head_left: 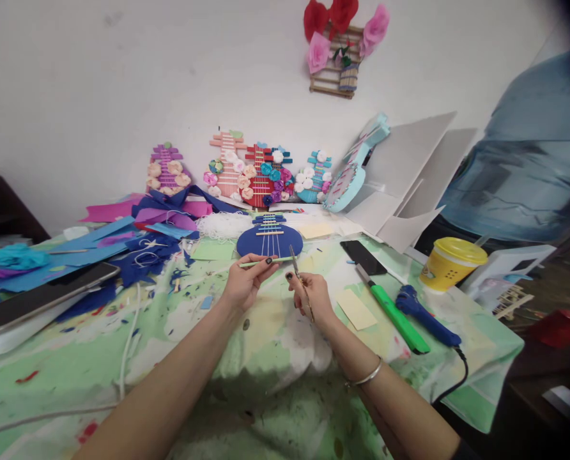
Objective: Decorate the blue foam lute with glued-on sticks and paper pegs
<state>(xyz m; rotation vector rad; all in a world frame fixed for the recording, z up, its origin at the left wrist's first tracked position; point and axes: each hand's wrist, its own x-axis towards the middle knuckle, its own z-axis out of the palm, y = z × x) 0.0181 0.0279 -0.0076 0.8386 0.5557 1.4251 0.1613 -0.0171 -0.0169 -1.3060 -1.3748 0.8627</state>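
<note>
My left hand (pixel 250 279) pinches a thin light green strip (pixel 281 259), which points right toward the scissors. In my right hand (pixel 314 295) are the scissors (pixel 300 275), their blades upward around or beside the strip's right end; I cannot tell which. Just beyond both hands lies a dark blue oval instrument shape (pixel 249 243) with white strings and small coloured bars on its neck.
Decorated instruments (pixel 261 182) lean by the wall. Blue and purple paper (pixel 170 214) and a phone (pixel 50 295) lie left. At right are a black phone (pixel 363 257), a green cutter (pixel 400 319), a blue glue gun (pixel 426 317) and a yellow cup (pixel 450 265).
</note>
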